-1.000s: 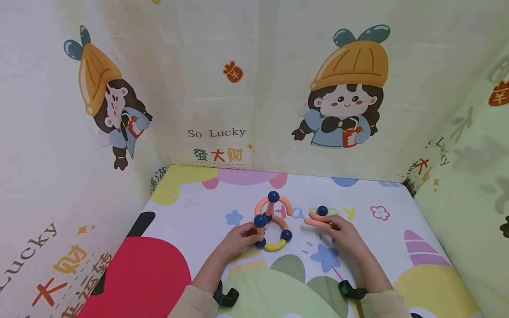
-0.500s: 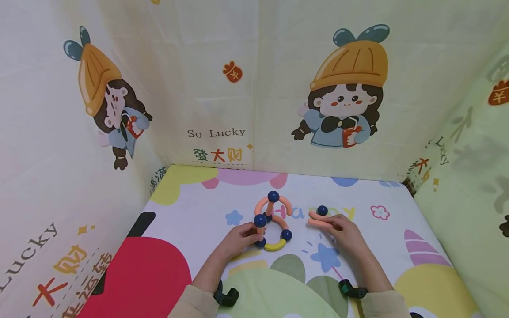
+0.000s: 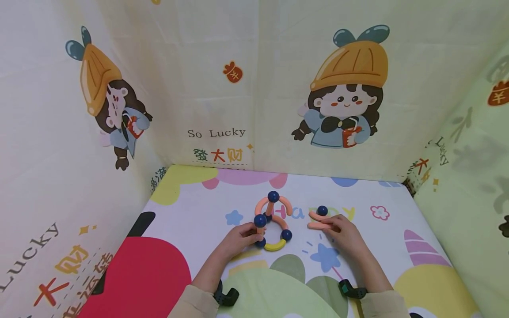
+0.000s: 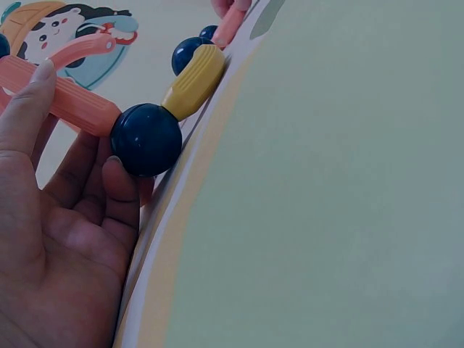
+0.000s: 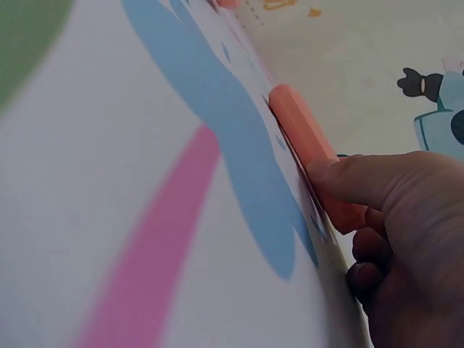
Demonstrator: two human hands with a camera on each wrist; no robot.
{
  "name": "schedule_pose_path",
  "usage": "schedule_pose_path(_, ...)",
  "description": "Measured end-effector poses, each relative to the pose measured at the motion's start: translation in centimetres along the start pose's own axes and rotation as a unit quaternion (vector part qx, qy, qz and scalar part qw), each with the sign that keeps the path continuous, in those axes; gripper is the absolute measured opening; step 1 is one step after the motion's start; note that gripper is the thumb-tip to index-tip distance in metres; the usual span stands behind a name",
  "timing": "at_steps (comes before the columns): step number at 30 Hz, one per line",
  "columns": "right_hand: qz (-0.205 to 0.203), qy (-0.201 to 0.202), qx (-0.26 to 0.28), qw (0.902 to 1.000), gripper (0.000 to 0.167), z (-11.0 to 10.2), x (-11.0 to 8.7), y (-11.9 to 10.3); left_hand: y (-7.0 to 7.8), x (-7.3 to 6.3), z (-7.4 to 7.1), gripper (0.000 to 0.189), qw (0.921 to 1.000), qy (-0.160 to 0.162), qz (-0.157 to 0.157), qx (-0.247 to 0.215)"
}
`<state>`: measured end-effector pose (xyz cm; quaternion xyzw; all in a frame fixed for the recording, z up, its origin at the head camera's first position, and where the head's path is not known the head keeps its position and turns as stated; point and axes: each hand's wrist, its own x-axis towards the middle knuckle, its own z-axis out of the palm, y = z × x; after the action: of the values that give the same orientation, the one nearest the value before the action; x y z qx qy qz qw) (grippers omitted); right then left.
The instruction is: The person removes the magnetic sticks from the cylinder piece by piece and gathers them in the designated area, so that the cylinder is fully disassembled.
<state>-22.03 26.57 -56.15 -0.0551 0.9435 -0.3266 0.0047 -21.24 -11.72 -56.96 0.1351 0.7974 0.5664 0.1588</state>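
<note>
A magnetic ball-and-rod structure stands on the table, with dark blue balls [image 3: 286,235], coral rods and a curved yellow rod [image 3: 275,246] making a ring at its base. My left hand [image 3: 238,240] pinches an upright coral rod [image 4: 80,105] at the structure's near left side, and its fingers also lie by the ball [image 4: 146,140] below. Two curved coral rods arch from the high ball [image 3: 273,196] behind. To the right, my right hand [image 3: 345,233] pinches a straight coral rod [image 5: 301,123] low over the table. A curved coral rod [image 3: 317,216] and a loose-looking blue ball [image 3: 322,210] lie just beyond it.
The table [image 3: 207,207] wears a printed cover with cartoon shapes. Patterned cloth walls [image 3: 274,101] close it in at the back and both sides. Each wrist carries a black camera band [image 3: 226,296].
The coral rod in my right hand has drawn slightly right and its far end has swung toward me, away from the curved rod. My left hand and the structure stay put.
</note>
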Motion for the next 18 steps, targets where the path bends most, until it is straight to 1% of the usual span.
schedule_pose_path(8, -0.007, 0.006, -0.014, 0.9999, 0.031, 0.1, 0.0, -0.1, 0.0, 0.1, 0.0, 0.027, 0.9999, -0.002, 0.002, -0.011)
schedule_pose_path(15, 0.008, 0.006, -0.002, 0.9999, 0.031, -0.2, 0.0, -0.5, -0.2, 0.1, 0.1, 0.028, 0.9998, -0.004, 0.010, -0.018)
schedule_pose_path(18, 0.004, 0.015, 0.004, 0.9999, 0.029, -0.5, -0.1, -1.1, -0.3, 0.1, 0.1, 0.028, 0.9998, -0.005, 0.010, -0.018)
